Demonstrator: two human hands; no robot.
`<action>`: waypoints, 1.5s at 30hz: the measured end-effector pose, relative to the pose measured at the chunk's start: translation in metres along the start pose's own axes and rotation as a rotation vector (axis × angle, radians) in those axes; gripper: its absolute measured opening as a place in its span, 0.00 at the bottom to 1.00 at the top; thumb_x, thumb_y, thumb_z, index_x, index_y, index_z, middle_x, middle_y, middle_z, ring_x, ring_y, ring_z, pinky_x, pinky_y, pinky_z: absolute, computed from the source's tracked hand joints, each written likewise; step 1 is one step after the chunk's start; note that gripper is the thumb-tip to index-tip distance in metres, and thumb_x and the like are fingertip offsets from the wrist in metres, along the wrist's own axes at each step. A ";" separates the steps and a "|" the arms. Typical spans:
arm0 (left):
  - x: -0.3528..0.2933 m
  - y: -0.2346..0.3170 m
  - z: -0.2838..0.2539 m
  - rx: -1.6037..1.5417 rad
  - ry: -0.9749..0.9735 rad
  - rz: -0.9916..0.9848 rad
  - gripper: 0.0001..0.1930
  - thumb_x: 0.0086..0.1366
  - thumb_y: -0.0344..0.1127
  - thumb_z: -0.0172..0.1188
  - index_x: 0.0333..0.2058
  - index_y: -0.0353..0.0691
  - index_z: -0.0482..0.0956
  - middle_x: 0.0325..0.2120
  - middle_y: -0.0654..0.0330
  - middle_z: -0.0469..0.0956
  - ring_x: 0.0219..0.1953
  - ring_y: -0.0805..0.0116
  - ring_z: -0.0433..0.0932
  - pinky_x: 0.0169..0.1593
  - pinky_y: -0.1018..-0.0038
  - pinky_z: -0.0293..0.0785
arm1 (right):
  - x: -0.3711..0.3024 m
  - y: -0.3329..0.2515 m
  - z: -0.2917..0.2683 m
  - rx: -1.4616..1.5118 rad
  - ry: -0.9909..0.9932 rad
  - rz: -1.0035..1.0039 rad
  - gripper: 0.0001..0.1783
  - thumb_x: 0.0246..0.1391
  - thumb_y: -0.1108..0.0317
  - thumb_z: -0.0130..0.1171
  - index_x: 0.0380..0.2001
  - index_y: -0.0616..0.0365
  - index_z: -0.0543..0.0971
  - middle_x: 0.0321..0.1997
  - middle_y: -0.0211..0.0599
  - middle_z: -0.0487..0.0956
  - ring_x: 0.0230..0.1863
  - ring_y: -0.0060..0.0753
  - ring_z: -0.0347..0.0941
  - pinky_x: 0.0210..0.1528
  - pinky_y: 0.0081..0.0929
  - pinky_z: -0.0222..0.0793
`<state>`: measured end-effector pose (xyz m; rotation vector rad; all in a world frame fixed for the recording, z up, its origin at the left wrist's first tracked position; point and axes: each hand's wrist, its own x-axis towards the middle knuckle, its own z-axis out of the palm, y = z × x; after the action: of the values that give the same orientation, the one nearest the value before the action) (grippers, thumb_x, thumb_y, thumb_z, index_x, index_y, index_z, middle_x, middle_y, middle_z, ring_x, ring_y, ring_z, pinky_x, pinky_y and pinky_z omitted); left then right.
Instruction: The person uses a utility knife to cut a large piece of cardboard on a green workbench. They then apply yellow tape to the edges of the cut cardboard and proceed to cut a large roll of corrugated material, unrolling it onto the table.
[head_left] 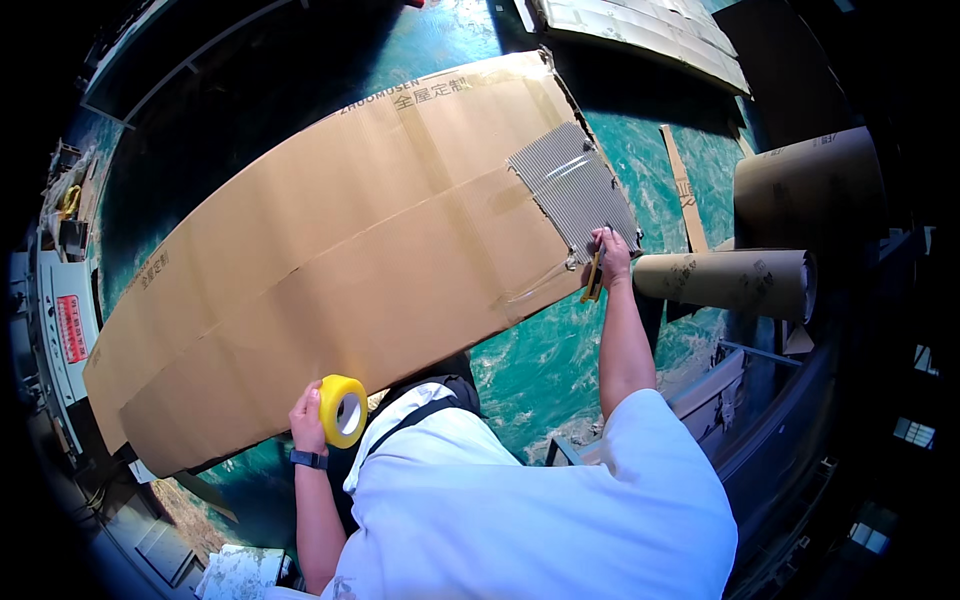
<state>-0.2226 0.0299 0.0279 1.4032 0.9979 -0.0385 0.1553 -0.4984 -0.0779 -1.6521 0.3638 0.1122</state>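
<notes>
A long, flat package wrapped in brown cardboard (330, 290) stretches across the view in front of me. Over its right end lies a grey-brown corrugated piece (575, 185), with a shiny strip of clear tape across it. My left hand (308, 420) is closed around a roll of yellow tape (329, 408) at the package's near edge. In my right hand (616, 262) is a yellow-and-black utility knife (595, 278), close to the near right corner beside the corrugated piece. Whether its blade is out is too small to tell.
At the right lie a thick cardboard roll (800, 195) and a narrower one (740, 280). A cardboard strip (684, 190) rests on the green marbled floor (540, 370). Flat wrapped panels (650, 35) are at the top right. A pale machine (68, 310) stands left.
</notes>
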 end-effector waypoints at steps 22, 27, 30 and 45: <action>-0.154 -0.138 -0.332 -0.177 0.586 0.183 0.16 0.71 0.38 0.54 0.49 0.34 0.80 0.43 0.54 0.83 0.45 0.70 0.79 0.50 0.74 0.74 | -0.471 -0.031 0.592 -1.079 -0.970 -1.052 0.23 0.62 0.46 0.52 0.44 0.56 0.77 0.37 0.41 0.80 0.36 0.46 0.77 0.44 0.39 0.70; -0.077 -0.094 -0.403 -0.340 0.632 0.276 0.18 0.72 0.41 0.54 0.51 0.35 0.79 0.45 0.54 0.82 0.47 0.69 0.79 0.52 0.73 0.73 | -0.625 -0.065 0.696 -0.660 -1.687 -0.658 0.34 0.56 0.36 0.55 0.46 0.59 0.79 0.47 0.46 0.78 0.47 0.45 0.75 0.51 0.38 0.71; -0.037 -0.081 -0.462 -0.456 0.581 0.292 0.23 0.73 0.47 0.52 0.57 0.36 0.74 0.49 0.52 0.80 0.51 0.65 0.77 0.54 0.71 0.72 | -0.686 -0.048 0.763 -0.434 -1.603 -0.846 0.23 0.53 0.47 0.65 0.31 0.58 0.77 0.33 0.41 0.75 0.40 0.44 0.74 0.42 0.38 0.71; 0.090 -0.077 -0.616 -0.184 0.470 0.166 0.38 0.62 0.61 0.61 0.61 0.37 0.67 0.49 0.53 0.78 0.51 0.57 0.78 0.52 0.64 0.75 | -0.478 0.023 1.276 -1.007 -0.838 -1.076 0.15 0.47 0.59 0.67 0.32 0.58 0.79 0.38 0.45 0.80 0.40 0.49 0.76 0.41 0.42 0.72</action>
<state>-0.5507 0.5636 0.0058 1.3471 1.2276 0.5144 -0.1235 0.8350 -0.1152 -2.3435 -1.4247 0.1688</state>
